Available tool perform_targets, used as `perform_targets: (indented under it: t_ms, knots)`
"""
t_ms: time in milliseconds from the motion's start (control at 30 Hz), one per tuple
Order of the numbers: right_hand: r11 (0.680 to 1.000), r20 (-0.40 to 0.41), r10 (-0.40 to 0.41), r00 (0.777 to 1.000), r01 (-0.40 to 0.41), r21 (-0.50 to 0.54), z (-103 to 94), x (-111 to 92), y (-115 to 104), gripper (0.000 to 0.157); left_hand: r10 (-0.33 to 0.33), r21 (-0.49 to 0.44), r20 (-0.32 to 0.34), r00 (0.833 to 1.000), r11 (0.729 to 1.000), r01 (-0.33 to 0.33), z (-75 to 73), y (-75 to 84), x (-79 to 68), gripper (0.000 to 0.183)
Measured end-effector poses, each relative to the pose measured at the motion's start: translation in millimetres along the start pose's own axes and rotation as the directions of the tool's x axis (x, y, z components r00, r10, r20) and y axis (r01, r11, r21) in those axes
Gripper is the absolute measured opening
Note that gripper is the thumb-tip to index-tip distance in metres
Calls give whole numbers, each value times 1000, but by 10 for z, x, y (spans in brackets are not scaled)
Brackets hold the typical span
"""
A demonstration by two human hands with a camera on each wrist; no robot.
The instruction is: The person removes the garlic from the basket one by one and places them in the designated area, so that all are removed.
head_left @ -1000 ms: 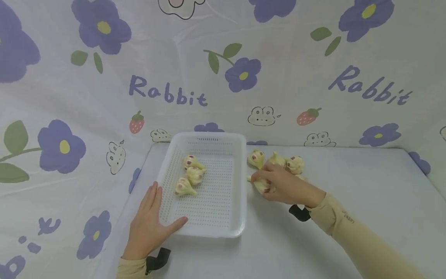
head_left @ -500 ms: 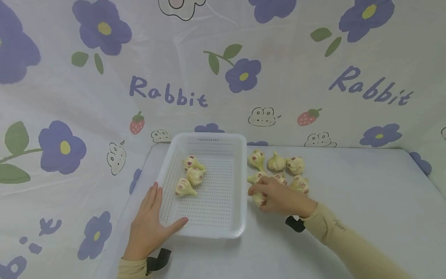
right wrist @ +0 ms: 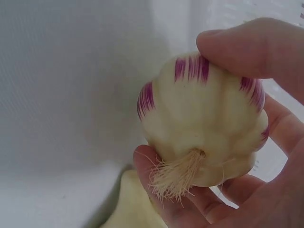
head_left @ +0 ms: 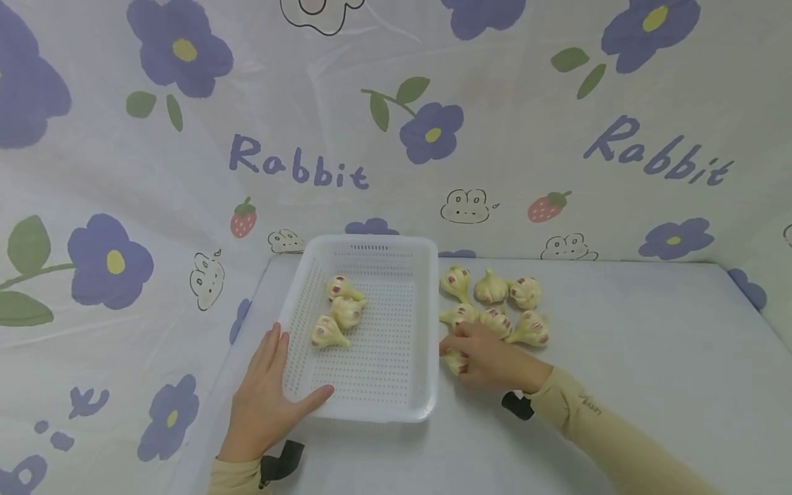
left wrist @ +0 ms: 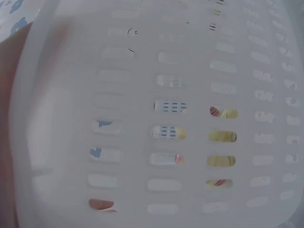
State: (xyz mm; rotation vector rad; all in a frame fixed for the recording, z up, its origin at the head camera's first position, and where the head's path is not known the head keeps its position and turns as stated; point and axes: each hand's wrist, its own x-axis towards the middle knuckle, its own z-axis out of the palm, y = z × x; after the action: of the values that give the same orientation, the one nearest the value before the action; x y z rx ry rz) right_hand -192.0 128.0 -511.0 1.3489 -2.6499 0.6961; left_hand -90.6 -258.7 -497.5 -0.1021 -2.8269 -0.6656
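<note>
My right hand [head_left: 491, 357] grips a garlic bulb [right wrist: 204, 118] with purple streaks and a tuft of dry roots. Thumb and fingers curl round it, just right of the white plastic basket [head_left: 427, 330]; in the head view the hand partly covers the bulb. My left hand [head_left: 262, 392] rests along the basket's left side with straight fingers, its thumb reaching over the near rim. Inside the basket, toward the left, lie 3 garlic bulbs [head_left: 346, 313]. The left wrist view shows mostly the slotted basket wall [left wrist: 137, 142], with bits of bulb visible through it.
Several more garlic bulbs [head_left: 491, 287] lie in two rough rows on the white table [head_left: 637, 344], right of the basket. Behind the table hangs a white curtain [head_left: 520, 137] printed with purple flowers, strawberries and rabbit faces.
My right hand has moved nearer and slightly left with the garlic bulb, uncovering several bulbs on the table. The left hand and the basket have stayed in place.
</note>
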Motion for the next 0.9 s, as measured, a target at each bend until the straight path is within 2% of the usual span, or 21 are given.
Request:
perform_targets:
  t_ms: [267,600,900]
  knots:
    - [997,31,56,998,-55,-45,81,-27,-12,38,4,1,-4,1000,1000,-4,9,-12,-3,121]
    - [998,-4,4,1000,-4,-68,84,-17,-48,35,-5,2,4,1000,1000,5,7,-11,-1,121]
    - [996,4,14,1000,-14,-90,87,-16,-25,34,-6,7,7,1000,1000,6,16,-12,0,121]
